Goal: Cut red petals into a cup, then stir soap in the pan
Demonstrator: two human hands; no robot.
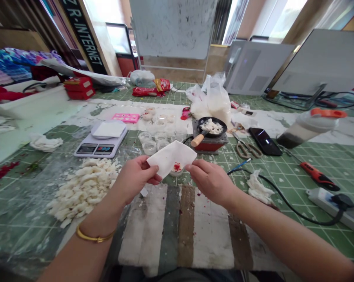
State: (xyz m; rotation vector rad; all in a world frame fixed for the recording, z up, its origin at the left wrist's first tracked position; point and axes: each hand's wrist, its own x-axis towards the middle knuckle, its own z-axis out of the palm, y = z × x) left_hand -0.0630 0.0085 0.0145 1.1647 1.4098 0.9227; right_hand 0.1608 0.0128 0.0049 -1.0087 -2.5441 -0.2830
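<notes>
My left hand (135, 176) and my right hand (210, 182) pinch opposite corners of a white paper tissue (167, 158), held up above the table. A red stain (177, 167) marks the tissue's middle. Just below it sits a small cup (177, 173) with red inside, partly hidden by the tissue. Left of my left hand lies a heap of white waxy flakes (82, 192). Under both hands is a striped cloth mat (177, 227) in white, grey and brown, speckled with red. A gold bangle (96, 236) circles my left wrist.
A green cutting mat (271, 168) covers the table. On it are a digital scale (100, 143), small plastic cups (150, 143), a black pan (212, 127) on a small red stove, scissors (249, 150), a phone (264, 141), a shaker bottle (307, 127), and a power strip (329, 205).
</notes>
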